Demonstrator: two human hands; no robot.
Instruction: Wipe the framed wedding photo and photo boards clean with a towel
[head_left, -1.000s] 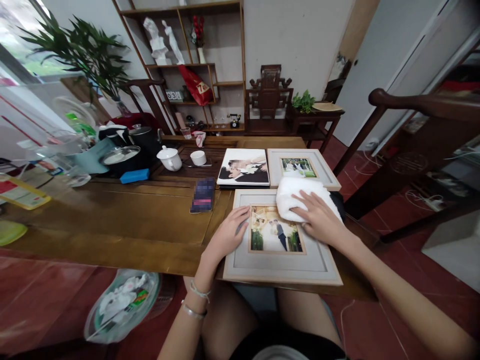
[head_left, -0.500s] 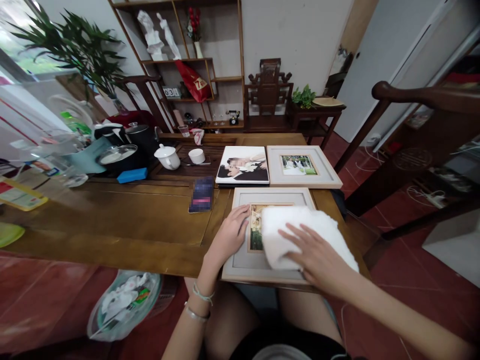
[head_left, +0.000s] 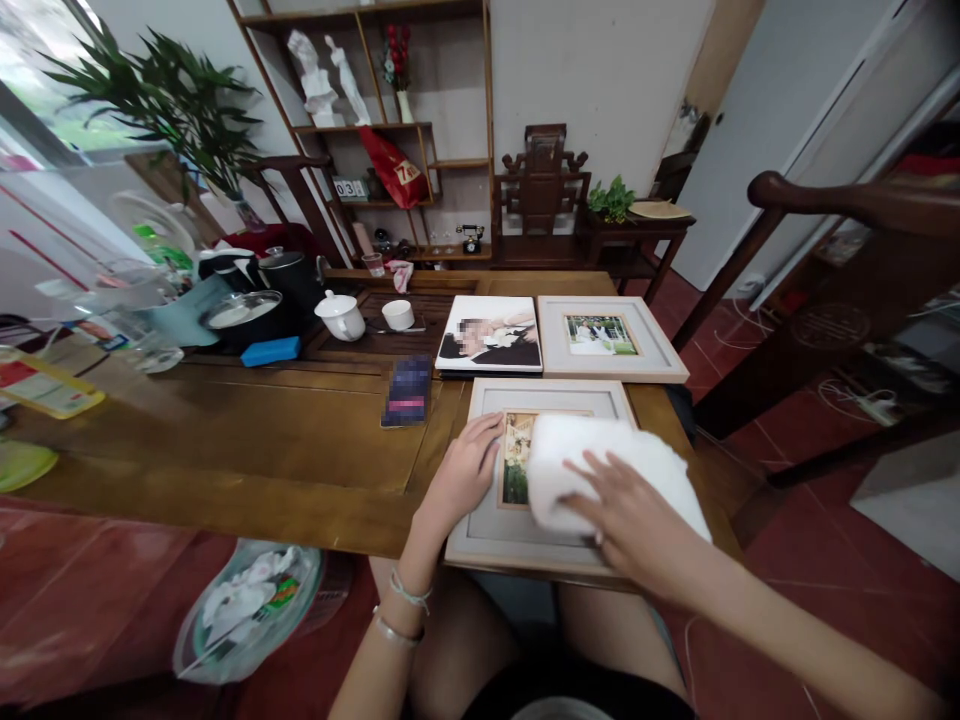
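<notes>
In the head view, a thick folded white towel (head_left: 600,436) hides most of the photograph in the pale wood-framed picture (head_left: 506,535). The towel lies beneath the blurred right hand (head_left: 636,522), fingers spread; whether they pinch it is unclear. The left hand (head_left: 466,468), unclenched, rests on the picture's left side.

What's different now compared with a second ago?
The right hand and the white cloth under it have moved from the near frame's upper right corner towards the person, and now hide most of its photo. Nothing was visibly picked up or let go. The left hand stays on the near frame; the far frame and phone stay put.
</notes>
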